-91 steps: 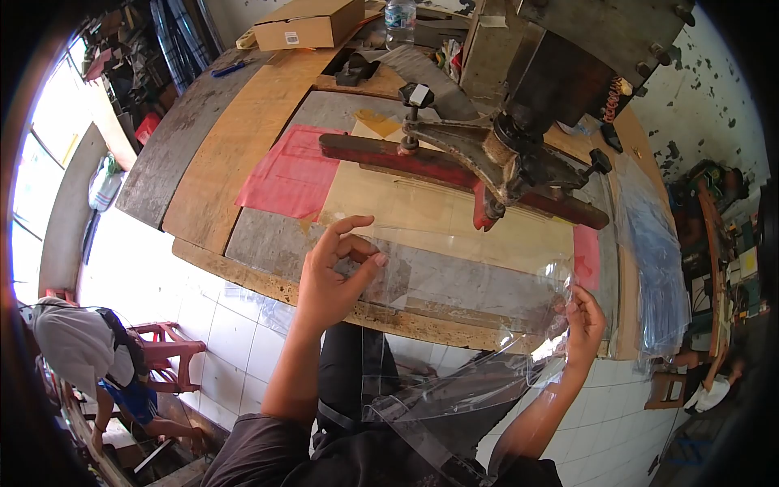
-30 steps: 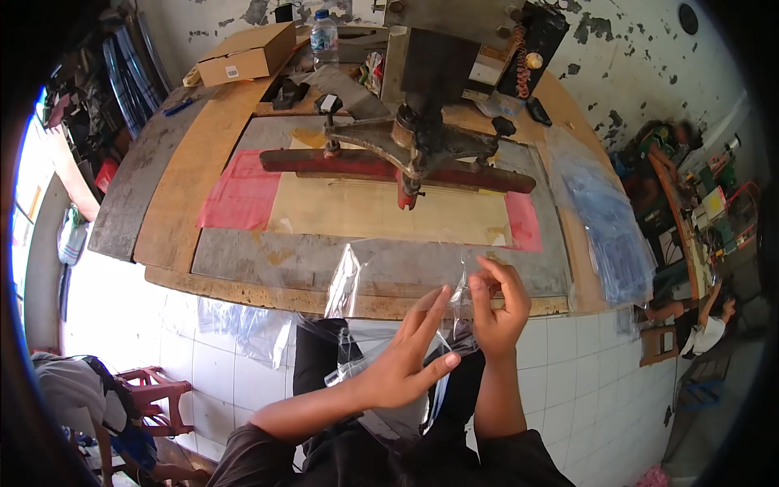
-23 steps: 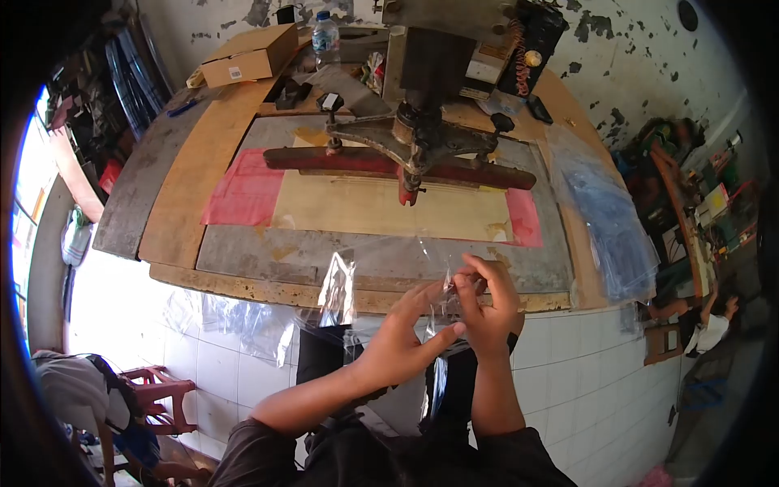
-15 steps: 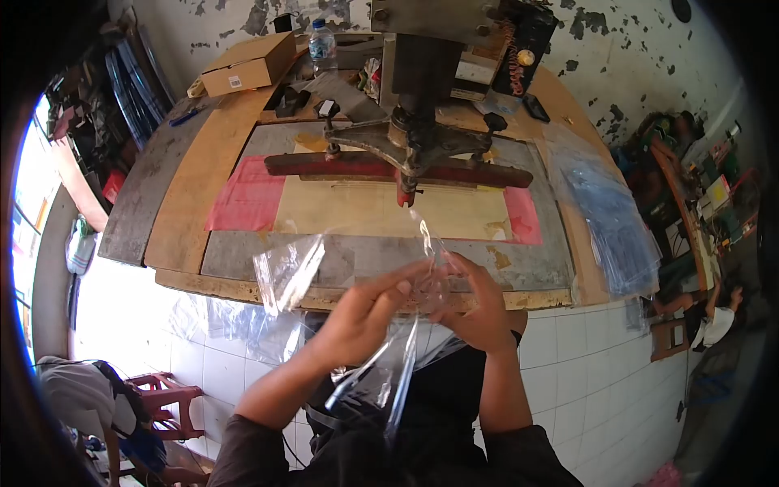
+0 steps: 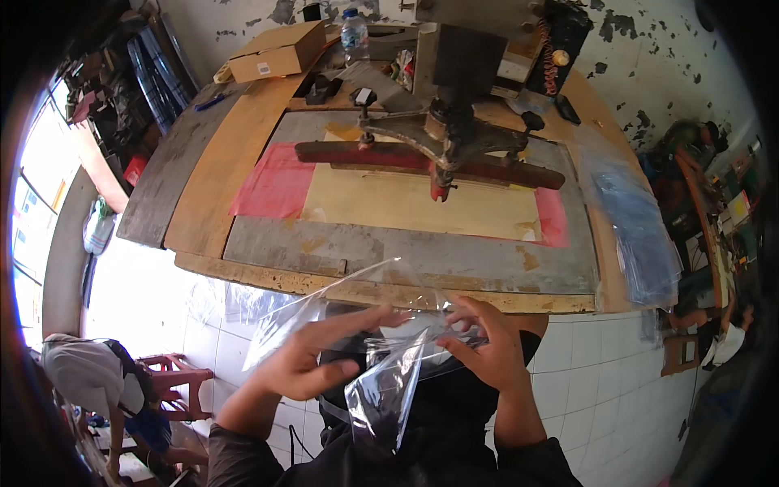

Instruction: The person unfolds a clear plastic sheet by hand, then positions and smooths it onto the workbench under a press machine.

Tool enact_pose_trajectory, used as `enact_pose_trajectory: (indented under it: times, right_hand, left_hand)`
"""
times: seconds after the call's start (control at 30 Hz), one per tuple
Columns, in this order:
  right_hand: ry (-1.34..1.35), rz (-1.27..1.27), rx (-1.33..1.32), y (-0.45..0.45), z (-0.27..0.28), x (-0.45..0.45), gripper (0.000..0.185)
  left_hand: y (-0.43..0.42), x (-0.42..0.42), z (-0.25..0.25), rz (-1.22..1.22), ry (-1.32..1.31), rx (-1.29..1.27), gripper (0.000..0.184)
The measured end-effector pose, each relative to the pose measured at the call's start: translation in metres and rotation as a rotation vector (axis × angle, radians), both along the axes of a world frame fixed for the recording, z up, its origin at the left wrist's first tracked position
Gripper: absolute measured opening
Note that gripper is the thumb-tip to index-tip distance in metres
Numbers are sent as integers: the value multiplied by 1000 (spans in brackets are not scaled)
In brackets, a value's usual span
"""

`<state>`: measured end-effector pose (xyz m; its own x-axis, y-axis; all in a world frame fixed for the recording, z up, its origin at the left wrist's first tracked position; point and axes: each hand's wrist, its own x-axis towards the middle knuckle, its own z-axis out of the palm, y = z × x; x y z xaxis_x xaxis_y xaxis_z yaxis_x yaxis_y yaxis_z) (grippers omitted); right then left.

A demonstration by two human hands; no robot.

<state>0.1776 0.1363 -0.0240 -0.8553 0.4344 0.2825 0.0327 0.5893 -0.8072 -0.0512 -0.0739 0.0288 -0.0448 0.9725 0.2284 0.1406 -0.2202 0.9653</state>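
A crumpled sheet of clear plastic film hangs over my lap, in front of the table edge, with bright glare on its folds. My left hand is against its left side, fingers stretched out and thumb held apart. At the right side, my right hand pinches the film between thumb and curled fingers. Part of the film spreads up and left behind my left hand. Beyond my hands, a press with a long red-edged bar stands over a yellow sheet with pink ends.
A stack of bluish clear plastic sheets lies on the table's right side. At the back are a cardboard box, a water bottle and a phone. People are at the lower left and far right. A red stool stands at left.
Both hands have come down and back toward my body with the film. My left hand has moved away from the right and its fingers have straightened. The view has shifted slightly.
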Motion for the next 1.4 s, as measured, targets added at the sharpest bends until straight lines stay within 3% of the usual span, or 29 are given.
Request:
enact_pose_trajectory:
  times: [0.03,0.07,0.2,0.23,0.3,0.33,0.4,0.5,0.53,0.57,0.63,0.77,0.9,1.0,1.07,1.13,1.23,1.27,1.4]
  right_hand:
    - [37,-98,92,-6,-2,-1,69]
    - [75,-198,186,-9,-2,-3,66]
    - [96,-216,333,-13,13,-3,65]
    - [113,-195,383,-11,20,-4,66]
    - [132,-178,444,-4,35,-4,67]
    - [116,-171,477,0,44,-2,64]
    - [98,-170,517,3,58,6,60]
    - [-41,-107,350,9,67,21,71]
    - [-177,-103,195,11,63,29,73]
    - [-311,-97,38,13,58,36,74]
    - [-306,-53,85,19,41,46,75]
    - [-399,85,104,13,31,55,82]
    - [-470,141,110,8,47,49,86]
    - [80,-78,330,6,58,41,96]
    - [135,-28,395,5,63,30,96]
    - [194,24,466,7,67,18,96]
    - [63,234,480,8,70,-2,72]
    - [75,187,465,5,74,-5,58]
    - [141,166,481,8,60,-9,52]
  left_hand:
    - [3,4,-8,-42,-23,63,77]
    - [4,9,-7,-12,-34,63,80]
    - [13,27,8,149,27,-21,86]
    - [19,32,14,192,15,-45,79]
    - [28,29,20,223,229,-60,56]
    - [32,26,24,217,228,-53,56]
    - [39,16,32,154,146,-84,36]
    - [45,2,39,161,-63,-121,33]
    - [51,-4,31,166,27,91,33]
    - [52,-6,31,168,25,95,33]
    - [52,-9,30,142,246,216,31]
    - [43,0,23,113,239,71,23]
    - [48,11,9,173,505,316,16]
    - [52,28,-14,177,401,306,18]
    - [58,37,-22,164,394,349,30]
    - [63,47,-22,176,408,393,30]
    - [64,54,-21,264,488,430,29]
    - [64,54,-27,299,510,465,29]
    - [63,69,-46,454,546,555,28]
